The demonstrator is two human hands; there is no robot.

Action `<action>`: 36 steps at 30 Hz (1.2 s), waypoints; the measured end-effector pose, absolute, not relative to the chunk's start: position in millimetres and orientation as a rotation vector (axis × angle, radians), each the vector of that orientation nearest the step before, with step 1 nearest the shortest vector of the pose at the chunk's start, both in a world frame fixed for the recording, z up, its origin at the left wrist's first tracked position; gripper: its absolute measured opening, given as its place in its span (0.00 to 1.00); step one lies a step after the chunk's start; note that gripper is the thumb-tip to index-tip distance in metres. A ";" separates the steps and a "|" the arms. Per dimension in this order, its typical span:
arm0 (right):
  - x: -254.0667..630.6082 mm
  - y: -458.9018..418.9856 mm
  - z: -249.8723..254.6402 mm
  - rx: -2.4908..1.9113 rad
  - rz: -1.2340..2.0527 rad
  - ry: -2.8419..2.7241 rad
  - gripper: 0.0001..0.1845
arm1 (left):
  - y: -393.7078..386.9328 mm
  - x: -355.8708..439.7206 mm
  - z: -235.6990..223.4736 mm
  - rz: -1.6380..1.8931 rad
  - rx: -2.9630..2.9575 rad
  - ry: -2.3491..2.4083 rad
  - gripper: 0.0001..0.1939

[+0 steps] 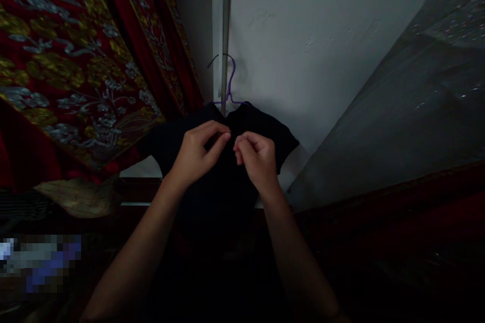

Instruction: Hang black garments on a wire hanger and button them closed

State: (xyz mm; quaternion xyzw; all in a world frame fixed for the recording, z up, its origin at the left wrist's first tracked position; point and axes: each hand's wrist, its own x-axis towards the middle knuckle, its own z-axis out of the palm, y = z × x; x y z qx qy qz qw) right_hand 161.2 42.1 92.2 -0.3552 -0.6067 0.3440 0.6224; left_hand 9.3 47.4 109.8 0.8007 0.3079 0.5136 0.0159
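A black short-sleeved shirt (pixel 227 186) hangs on a purple wire hanger (pixel 230 83) against a white wall. My left hand (pixel 199 151) pinches the shirt's front just below the collar, thumb and forefinger closed on the cloth. My right hand (pixel 257 159) is curled right beside it, its fingertips pinching the same spot on the placket. The two hands almost touch. What lies between the fingertips is too dark to make out.
A red cloth with gold and silver embroidery (pixel 64 60) hangs at the left. A grey translucent sheet (pixel 409 91) slopes down at the right. A vertical pipe (pixel 226 10) runs up the wall behind the hanger. The area below is dark.
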 end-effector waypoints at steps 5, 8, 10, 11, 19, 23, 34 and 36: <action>158.7 45.7 90.1 -0.843 0.763 -1.373 0.13 | 49.5 8.1 115.8 1.561 2.616 0.980 0.07; 155.8 47.1 85.2 -0.895 0.716 -1.395 0.15 | 50.6 10.6 113.4 1.685 2.645 1.021 0.07; 154.2 46.6 82.9 -0.906 0.698 -1.401 0.16 | 49.8 13.6 109.5 1.775 2.595 1.048 0.07; 153.4 46.4 82.3 -0.901 0.714 -1.398 0.16 | 49.0 15.7 107.1 1.820 2.557 1.064 0.07; 147.4 52.9 86.8 -0.832 0.866 -1.328 0.14 | 46.2 38.5 91.4 2.096 1.864 1.030 0.10; 153.3 45.0 75.1 -0.885 0.897 -1.284 0.14 | 44.7 38.3 82.6 1.941 1.947 0.993 0.09; 156.1 27.8 88.4 -0.874 0.845 -1.284 0.12 | 30.8 26.4 88.3 1.820 2.427 0.963 0.04; 152.0 34.5 85.9 -0.953 0.804 -1.350 0.13 | 29.1 26.8 94.1 1.915 2.419 0.972 0.05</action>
